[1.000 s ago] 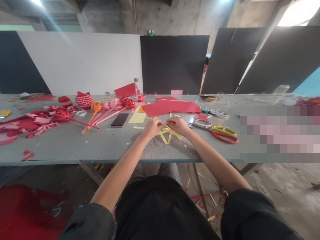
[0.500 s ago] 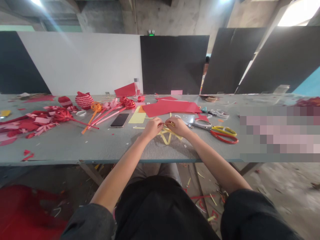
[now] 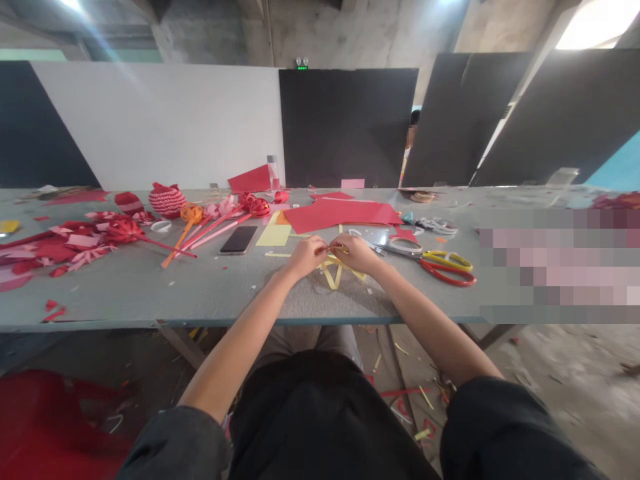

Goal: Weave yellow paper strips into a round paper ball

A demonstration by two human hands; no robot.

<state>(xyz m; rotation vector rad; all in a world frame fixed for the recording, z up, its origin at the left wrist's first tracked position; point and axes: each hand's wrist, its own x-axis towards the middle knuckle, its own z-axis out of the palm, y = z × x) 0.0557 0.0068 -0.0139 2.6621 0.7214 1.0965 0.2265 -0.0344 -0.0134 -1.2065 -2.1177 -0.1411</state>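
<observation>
Yellow strips (image 3: pixel 327 275) lie on the tabletop (image 3: pixel 200 300) beneath our left grip (image 3: pixel 307 256) and right grip (image 3: pixel 356 253) and just nearer us. Both are pinched together, nearly meeting, clamped on one thin strip between them. We have a phone (image 3: pixel 239 240) left of the left grip, scissors (image 3: pixel 431 271) right of the right, and, far beyond, a green sign (image 3: pixel 302 67) too small to read.

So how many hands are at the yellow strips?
2: the left hand and the right hand, close together over the yellow strips. No other hand shows there.
</observation>
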